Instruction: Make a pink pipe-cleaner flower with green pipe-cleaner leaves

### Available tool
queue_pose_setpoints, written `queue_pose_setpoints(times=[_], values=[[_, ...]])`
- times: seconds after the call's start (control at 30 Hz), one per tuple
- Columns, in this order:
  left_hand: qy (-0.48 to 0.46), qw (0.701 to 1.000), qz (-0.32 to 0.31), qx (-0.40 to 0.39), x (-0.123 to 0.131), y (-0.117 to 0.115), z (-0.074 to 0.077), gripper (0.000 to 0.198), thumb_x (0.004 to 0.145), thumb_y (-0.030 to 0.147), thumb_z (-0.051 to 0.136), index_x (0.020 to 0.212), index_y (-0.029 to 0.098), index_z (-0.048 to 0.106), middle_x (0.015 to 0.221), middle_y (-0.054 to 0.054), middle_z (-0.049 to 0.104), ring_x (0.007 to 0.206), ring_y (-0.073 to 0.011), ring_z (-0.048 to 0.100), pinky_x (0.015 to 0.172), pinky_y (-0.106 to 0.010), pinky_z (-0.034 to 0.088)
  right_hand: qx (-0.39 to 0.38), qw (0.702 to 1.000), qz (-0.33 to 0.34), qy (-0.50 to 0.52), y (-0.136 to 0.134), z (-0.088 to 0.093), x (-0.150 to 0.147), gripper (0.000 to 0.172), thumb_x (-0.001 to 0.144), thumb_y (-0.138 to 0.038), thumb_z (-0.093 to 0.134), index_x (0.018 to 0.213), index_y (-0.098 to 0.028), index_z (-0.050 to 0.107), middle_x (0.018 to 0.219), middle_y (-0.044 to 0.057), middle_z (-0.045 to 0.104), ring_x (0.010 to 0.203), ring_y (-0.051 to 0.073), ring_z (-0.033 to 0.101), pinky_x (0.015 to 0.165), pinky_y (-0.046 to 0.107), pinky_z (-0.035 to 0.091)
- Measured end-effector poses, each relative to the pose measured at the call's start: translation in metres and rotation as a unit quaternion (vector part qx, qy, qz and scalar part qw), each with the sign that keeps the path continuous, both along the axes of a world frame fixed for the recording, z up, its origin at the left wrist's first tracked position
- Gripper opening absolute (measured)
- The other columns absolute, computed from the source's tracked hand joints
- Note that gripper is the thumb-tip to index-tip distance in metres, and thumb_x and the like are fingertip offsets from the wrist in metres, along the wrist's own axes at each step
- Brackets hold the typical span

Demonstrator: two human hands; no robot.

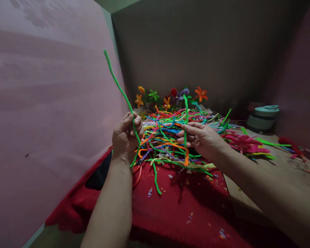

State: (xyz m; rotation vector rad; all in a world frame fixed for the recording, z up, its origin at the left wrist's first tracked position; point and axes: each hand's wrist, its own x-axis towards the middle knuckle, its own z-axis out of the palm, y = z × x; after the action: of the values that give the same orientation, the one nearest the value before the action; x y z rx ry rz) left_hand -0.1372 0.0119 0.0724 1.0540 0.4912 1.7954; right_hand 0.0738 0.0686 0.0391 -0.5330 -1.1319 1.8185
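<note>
My left hand (126,134) is closed around a long green pipe cleaner (119,86), which sticks up above the fist and hangs down below it. Between the thumb and fingers of my right hand (196,136) is a shorter green pipe cleaner (186,110), upright and bent over at the top. An orange piece (186,158) shows at its lower end; whether it is joined on I cannot tell. Behind and beneath both hands lies a big heap of pipe cleaners (165,132) in many colours.
Pipe-cleaner flowers (167,98) stand behind the heap. A pink flower (243,142) lies at the right, near a lidded green container (262,119). Red-handled scissors (137,177) sit beside my left wrist. Coloured scraps dot the red cloth (175,206). A pink wall (54,103) rises at the left.
</note>
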Motion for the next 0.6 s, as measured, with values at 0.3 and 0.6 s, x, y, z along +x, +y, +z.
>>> queue_pose_setpoints(times=[0.3, 0.6], values=[[0.043, 0.999, -0.003, -0.030, 0.000, 0.008, -0.006, 0.001, 0.075, 0.014, 0.056, 0.074, 0.013, 0.056, 0.061, 0.003, 0.050, 0.040, -0.0009, 0.037, 0.038, -0.013, 0.034, 0.029, 0.997, -0.017, -0.068, 0.000, -0.009, -0.001, 0.016, 0.070, -0.022, 0.065, 0.073, -0.016, 0.051, 0.064, 0.004, 0.067, 0.050, 0.014, 0.063, 0.041, 0.019, 0.039], [0.216, 0.969, 0.031, -0.114, 0.027, 0.009, -0.012, 0.012, 0.070, 0.022, 0.066, 0.077, 0.015, 0.059, 0.060, 0.003, 0.055, 0.045, -0.0027, 0.046, 0.040, -0.012, 0.032, 0.020, 0.996, 0.007, -0.087, 0.001, -0.017, -0.001, 0.018, 0.066, -0.022, 0.065, 0.076, -0.016, 0.051, 0.064, 0.003, 0.066, 0.050, 0.014, 0.062, 0.040, 0.019, 0.037]])
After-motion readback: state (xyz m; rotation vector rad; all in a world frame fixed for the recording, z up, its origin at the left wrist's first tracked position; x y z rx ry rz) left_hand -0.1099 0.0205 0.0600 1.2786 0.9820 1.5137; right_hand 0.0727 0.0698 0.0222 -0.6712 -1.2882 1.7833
